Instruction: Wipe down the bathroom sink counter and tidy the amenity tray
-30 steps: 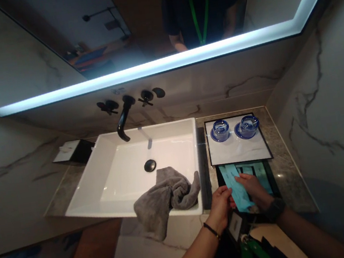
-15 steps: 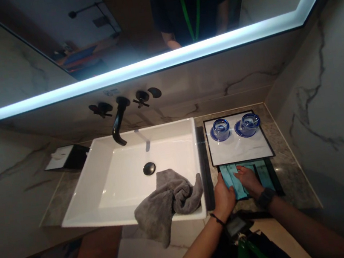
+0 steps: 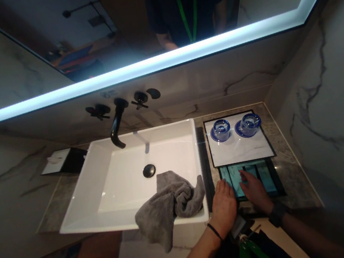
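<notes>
**Down among the other packets, no longer held aloft**

No longer holds the pale blue packet (image 3: pixel 234 172) up between both hands; now has it lying flat in the black tray (image 3: pixel 277 180), left of another pale blue packet (image 3: pixel 266 177). Seems, from this, to be past carrying and down to small touches of position.

Rests the left hand (image 3: pixel 225 207) at the near left corner of the tray, fingers stretched and close together; cannot tell whether anything is pinched beneath them. Holds the right hand (image 3: pixel 255 190) low over the packets, thumb and forefinger apart, with nothing visible between them; cannot tell if touching.

Just beyond, on a white tray (image 3: pixel 243 150), shows two blue-rimmed glasses (image 3: pixel 222 129). To the left, shows a grey towel (image 3: pixel 158 208) draped over the near edge of the white sink (image 3: pixel 84 213).
</notes>
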